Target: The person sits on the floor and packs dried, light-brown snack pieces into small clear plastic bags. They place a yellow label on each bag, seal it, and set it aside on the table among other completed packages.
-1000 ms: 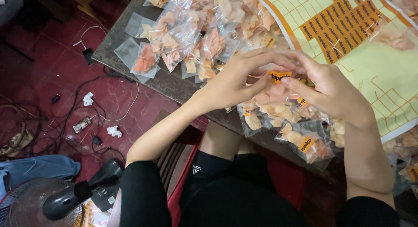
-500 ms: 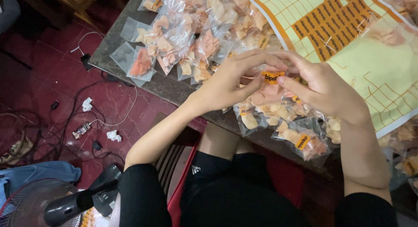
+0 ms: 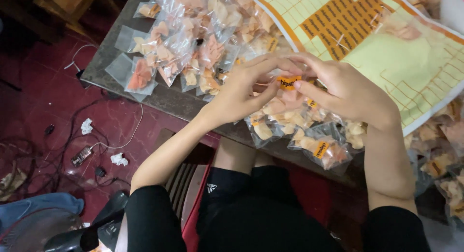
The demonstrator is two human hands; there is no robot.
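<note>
My left hand point(image 3: 244, 90) and my right hand point(image 3: 348, 87) meet over the table edge and together pinch a small clear bag of pale chips point(image 3: 285, 101). An orange label sticker point(image 3: 288, 82) sits on that bag between my fingertips. Under my hands lie more filled bags with orange labels point(image 3: 321, 146). A heap of clear chip bags without labels point(image 3: 193, 44) covers the table to the left.
A large yellow and orange printed sheet point(image 3: 386, 44) lies on the dark table point(image 3: 164, 99). More bags sit at the right edge point(image 3: 444, 160). On the red floor are cables point(image 3: 87, 153), crumpled paper, blue cloth point(image 3: 38, 206) and a black fan point(image 3: 82, 235).
The view has drifted slightly, so the table sits a little lower in the frame. My hands stay together on the bag, with only small finger movements at the label.
</note>
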